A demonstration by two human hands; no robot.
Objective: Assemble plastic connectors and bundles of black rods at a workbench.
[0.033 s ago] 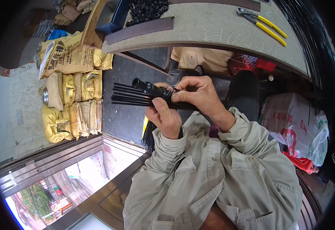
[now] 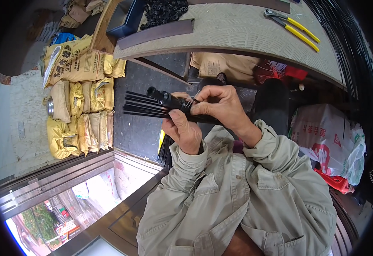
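Note:
In front of my chest I hold what looks like a black umbrella frame, with a ringed tube and several thin dark ribs fanning out to the left. My left hand is closed around it from below, thumb along its near side. At the hub my right hand pinches a thin pale wire between thumb and forefinger. The fingers cover much of the hub, so how the wire runs there is hidden.
Beyond my knees stands a workbench with yellow-handled pliers, a heap of small black parts and a dark blue tray. Yellow packages are stacked at the left. Long black rods and a white bag lie to the right.
The rib tips have shifted very slightly left and down. Both hands keep nearly the same place and grip.

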